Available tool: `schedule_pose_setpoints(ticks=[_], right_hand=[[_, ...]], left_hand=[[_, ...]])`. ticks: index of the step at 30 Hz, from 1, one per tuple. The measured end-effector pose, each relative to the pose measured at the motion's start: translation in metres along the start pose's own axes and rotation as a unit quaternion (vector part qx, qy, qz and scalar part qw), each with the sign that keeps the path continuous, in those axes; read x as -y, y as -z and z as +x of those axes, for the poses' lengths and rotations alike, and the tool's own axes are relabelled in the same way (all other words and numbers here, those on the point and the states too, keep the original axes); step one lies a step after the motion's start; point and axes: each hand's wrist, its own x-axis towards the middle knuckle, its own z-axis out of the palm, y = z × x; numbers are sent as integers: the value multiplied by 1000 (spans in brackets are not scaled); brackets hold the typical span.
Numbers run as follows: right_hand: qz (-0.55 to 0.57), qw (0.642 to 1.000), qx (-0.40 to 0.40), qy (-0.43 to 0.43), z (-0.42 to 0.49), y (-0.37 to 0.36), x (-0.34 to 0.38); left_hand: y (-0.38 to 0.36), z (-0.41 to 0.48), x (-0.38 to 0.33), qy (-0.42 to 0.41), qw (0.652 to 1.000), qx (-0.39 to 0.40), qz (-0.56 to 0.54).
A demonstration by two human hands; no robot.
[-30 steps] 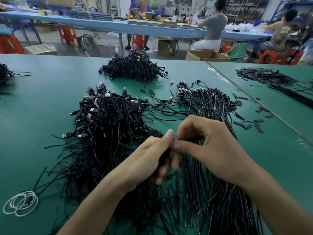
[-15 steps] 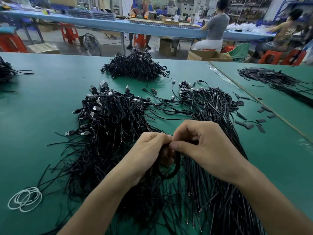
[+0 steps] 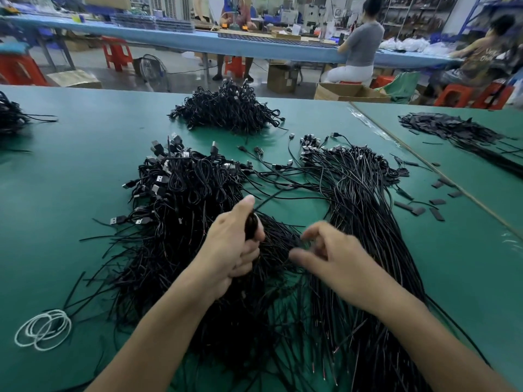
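A small coil of thin black cable [image 3: 251, 223] is being gripped in the left hand [image 3: 229, 250]. Its fingers [image 3: 246, 251] are being kept clenched round the coil, and the thumb is being pressed over the top. One loose end of the cable is being left trailing towards one o'clock. The coil is being held just above the green bench [image 3: 70, 171], over the near edge of a tangled heap of black USB-plug cables [image 3: 184, 193] that is lying at eleven o'clock from the hand.

The right hand [image 3: 339, 261] is being held at three o'clock from the left one, near it but apart. It is blurred, and its fingers [image 3: 314, 236] are being kept loosely curled and released, with nothing seen between them and the thumb. A long sheaf of straight black wires [image 3: 368, 222] is lying under it and running towards twelve o'clock.

A bundle of white loops [image 3: 42, 329] is lying at eight o'clock, and flat black strips [image 3: 435, 210] are lying scattered at two o'clock.
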Motion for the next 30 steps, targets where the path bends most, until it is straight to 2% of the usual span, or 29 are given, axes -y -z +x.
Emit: schedule_pose_setpoints(ticks=[2,5,10,14,17,19,21,24,27,30], right_hand=[[-120,990,74,-29,-5,-12,-7],[-218,971,95,-18,-10,-29,-6],[-248,963,100,-38,-13,-34,-1],[-184,980,52,-52,-10,-17,-1],[-94,994,-10,-54,-6,0,1],[-2,996,-91,-8,-5,9,10],[97,982,-155,56,-7,12,25],[195,962,-140,129,-10,9,44],[261,948,-105,150,-13,5,52],[299,937,-99,154,-13,4,55]], left_hand=[[2,2,-1,-17,1000,-24,-7],[2,2,-1,-50,998,-46,9],[1,-1,-3,-69,996,-64,5],[-3,-4,-3,-49,998,-41,0],[-5,-6,-3,-56,998,-8,42],[-7,-8,-4,-64,995,21,70],[-11,-12,-6,-72,992,48,90],[-18,-16,-8,-114,988,90,57],[-19,-19,-10,-166,976,136,18],[-18,-21,-12,-189,975,111,22]])
